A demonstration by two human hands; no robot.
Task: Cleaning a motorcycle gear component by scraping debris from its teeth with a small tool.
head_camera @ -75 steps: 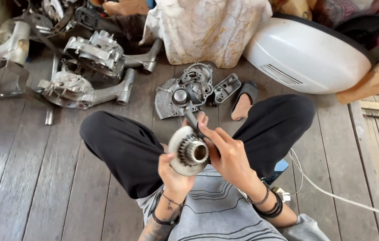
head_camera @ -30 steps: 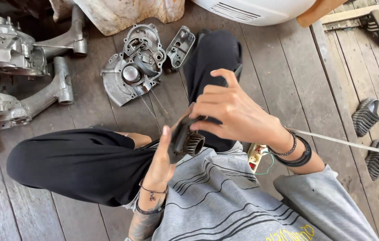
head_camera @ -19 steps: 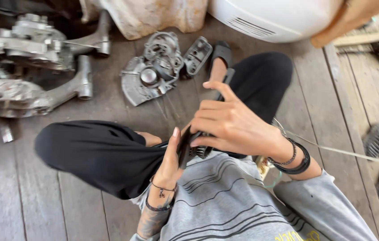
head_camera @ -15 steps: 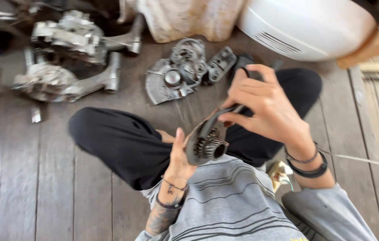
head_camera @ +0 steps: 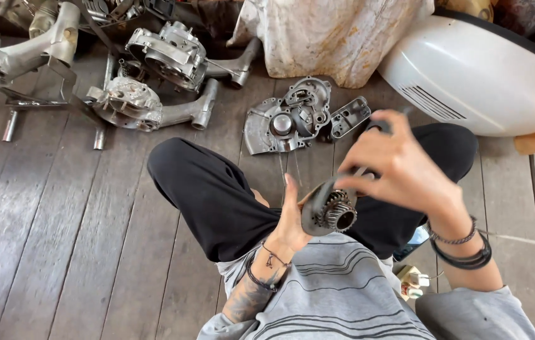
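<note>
Dull grey metal gear part (head_camera: 329,211), black trousers (head_camera: 217,195), grey striped shirt (head_camera: 337,289), white scooter panel (head_camera: 469,69), weathered grey-brown floorboards (head_camera: 60,252)

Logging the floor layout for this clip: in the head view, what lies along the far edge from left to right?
Engine casings with arms → flat grey casing half → small cover plate → white body panel. The stained cloth sits behind the casing half, so I leave it out of the order.

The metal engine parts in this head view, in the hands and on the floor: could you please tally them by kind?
Round geared part, held by left hand and right hand: 1
Long-armed engine casings on the floor: 3
Flat casing cover: 1
Small cover plate: 1
Total: 6
</note>
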